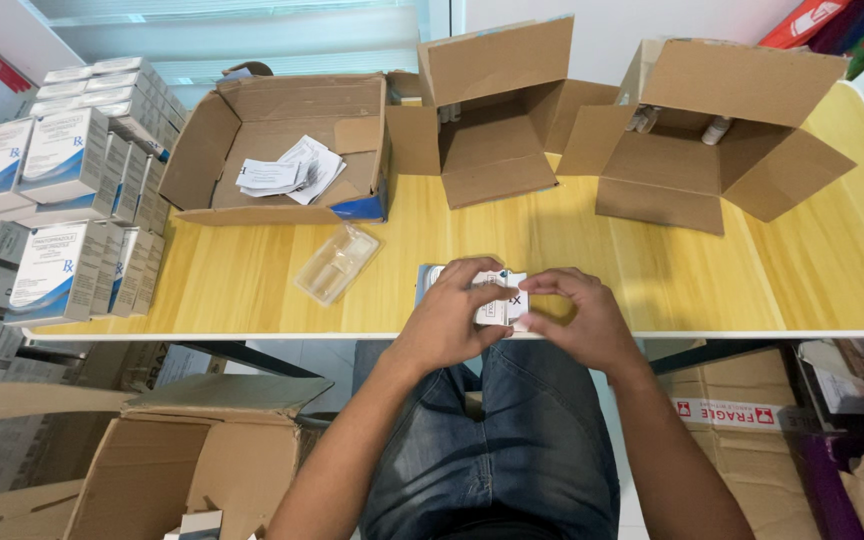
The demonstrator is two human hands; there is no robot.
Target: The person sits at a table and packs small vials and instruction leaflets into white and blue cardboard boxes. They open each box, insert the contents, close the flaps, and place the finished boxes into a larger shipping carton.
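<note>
A small white and blue carton (497, 290) lies at the near edge of the yellow wooden table (752, 270). My left hand (452, 315) grips its left side, fingers over the top. On the right end, my right hand (577, 315) pinches it with thumb and fingers. A clear plastic blister tray (336, 262) lies on the table just left of my hands, apart from them.
Three open cardboard boxes stand at the back: a shallow one with folded paper leaflets (287, 172), a middle one (492, 115), a right one (717, 130) with vials inside. Stacked white and blue cartons (72, 190) fill the table's left end. Another open box (192, 470) sits on the floor.
</note>
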